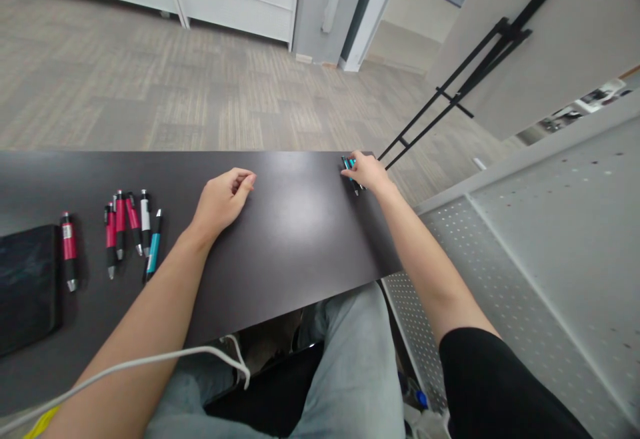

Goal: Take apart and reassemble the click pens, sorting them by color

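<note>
My right hand (369,171) is at the far right corner of the dark table (285,245), its thumb and fingers closed around a blue and black pen (351,163). More dark pens lie close under those fingers, partly hidden. Resting over the middle of the table, my left hand (223,199) is loosely curled, thumb against the fingers, with nothing visible in it. To its left lie several red and black pens (120,219), a white and black pen (145,215) and another blue and black pen (153,245), whose lower end meets my forearm's outline.
A single red pen (69,242) lies beside a black tablet-like device (27,285) at the left. A white cable (150,357) crosses my left forearm. A perforated grey panel (540,239) stands right of the table, and a black metal frame (453,99) rises beyond its corner.
</note>
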A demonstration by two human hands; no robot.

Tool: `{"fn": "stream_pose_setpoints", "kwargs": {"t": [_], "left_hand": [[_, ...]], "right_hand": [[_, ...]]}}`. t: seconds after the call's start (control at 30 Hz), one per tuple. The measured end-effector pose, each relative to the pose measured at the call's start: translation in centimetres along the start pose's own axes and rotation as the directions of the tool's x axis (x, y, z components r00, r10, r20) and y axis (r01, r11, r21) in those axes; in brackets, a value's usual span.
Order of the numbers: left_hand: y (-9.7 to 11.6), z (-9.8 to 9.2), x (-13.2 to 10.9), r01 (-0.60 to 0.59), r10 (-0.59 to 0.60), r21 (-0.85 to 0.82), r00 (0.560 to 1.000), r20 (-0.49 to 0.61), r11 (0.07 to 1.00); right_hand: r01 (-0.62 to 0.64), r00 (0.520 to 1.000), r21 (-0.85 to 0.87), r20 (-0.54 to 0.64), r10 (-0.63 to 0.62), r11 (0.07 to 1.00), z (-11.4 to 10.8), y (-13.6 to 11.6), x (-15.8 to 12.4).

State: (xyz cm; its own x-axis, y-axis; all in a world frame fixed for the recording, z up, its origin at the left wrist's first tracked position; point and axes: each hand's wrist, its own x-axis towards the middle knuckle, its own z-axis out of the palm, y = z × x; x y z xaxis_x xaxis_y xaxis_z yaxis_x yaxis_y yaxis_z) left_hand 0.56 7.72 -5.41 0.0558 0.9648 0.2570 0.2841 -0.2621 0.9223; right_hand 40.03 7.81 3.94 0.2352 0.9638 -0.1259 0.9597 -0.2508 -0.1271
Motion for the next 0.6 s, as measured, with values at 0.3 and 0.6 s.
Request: {"fn": "stream_pose_setpoints", "kwargs": {"t": [0.3,0.6], "left_hand": [[0.6,-0.5,0.0,-0.006,-0.018,0.220,0.994,0.108,0.975],[0.7,-0.4,0.0,-0.044,0.018,0.223,0.993,0.117,0.974]], "right_hand": [[-0.062,0.997,-0.203,0.033,0.070,0.977,0.3,-2.0,-3.7],[-0.130,0.991,-0.226,-0.016,0.130,0.965,0.2,-2.7,-4.8]]}}
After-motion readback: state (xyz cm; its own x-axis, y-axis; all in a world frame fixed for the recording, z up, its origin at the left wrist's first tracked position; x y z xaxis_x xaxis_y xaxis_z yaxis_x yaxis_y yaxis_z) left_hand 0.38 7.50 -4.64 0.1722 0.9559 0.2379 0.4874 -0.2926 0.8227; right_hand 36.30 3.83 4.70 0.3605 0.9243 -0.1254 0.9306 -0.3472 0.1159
